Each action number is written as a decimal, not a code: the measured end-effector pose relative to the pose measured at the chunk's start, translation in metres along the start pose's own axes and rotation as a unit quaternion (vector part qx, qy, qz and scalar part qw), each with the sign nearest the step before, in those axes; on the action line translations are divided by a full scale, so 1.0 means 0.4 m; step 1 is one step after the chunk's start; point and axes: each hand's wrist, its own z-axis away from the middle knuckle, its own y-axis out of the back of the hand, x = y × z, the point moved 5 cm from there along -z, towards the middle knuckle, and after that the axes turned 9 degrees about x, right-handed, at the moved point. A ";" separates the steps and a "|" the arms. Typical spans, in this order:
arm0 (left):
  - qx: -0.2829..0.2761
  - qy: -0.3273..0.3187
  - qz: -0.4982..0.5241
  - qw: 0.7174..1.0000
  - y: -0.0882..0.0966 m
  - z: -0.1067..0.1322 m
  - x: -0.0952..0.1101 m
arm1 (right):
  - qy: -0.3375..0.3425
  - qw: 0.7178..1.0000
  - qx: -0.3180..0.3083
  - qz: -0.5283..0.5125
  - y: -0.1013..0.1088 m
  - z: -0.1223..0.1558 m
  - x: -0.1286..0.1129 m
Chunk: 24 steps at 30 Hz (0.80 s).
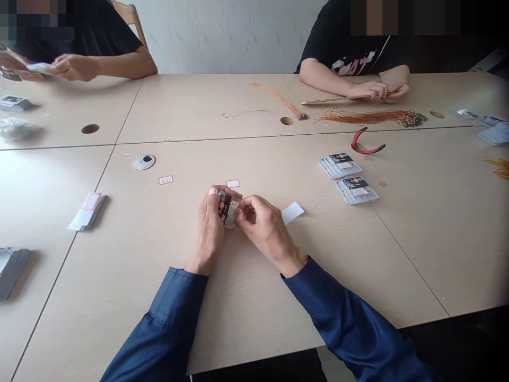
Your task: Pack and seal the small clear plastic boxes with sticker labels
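My left hand [210, 225] and my right hand [262, 229] meet above the table, both holding a small clear plastic packet [228, 208] with a black printed card inside. My left fingers wrap its side, and my right fingertips pinch its other edge. A small red-bordered white label [233, 183] lies just beyond my hands, and a second one [166, 180] lies farther left. To the right of my right hand is a white paper slip [292, 213].
Two stacks of printed packets [348, 178] lie to the right, near red-handled pliers [366, 142]. Copper wire bundles [371, 118] lie beyond. Two co-workers sit across the table, one handling a flat strip, the other a paper. A round grommet [143, 162] sits left.
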 end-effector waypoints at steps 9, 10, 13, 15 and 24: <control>-0.033 -0.009 -0.012 0.999 -0.008 0.011 0.012 | -0.003 1.000 -0.025 0.000 -0.002 -0.001 -0.001; -0.037 -0.009 -0.010 0.999 -0.009 0.012 0.013 | -0.001 0.999 -0.028 0.014 -0.003 -0.001 -0.002; -0.041 -0.010 -0.001 0.999 -0.011 0.013 0.014 | 0.009 0.998 -0.025 0.060 -0.005 -0.002 -0.003; -0.036 -0.011 0.004 0.999 -0.010 0.013 0.013 | 0.013 0.997 -0.022 0.071 -0.006 -0.003 -0.003; -0.012 -0.003 -0.007 1.000 -0.002 0.007 0.006 | -0.005 1.000 -0.007 -0.005 -0.002 0.002 0.001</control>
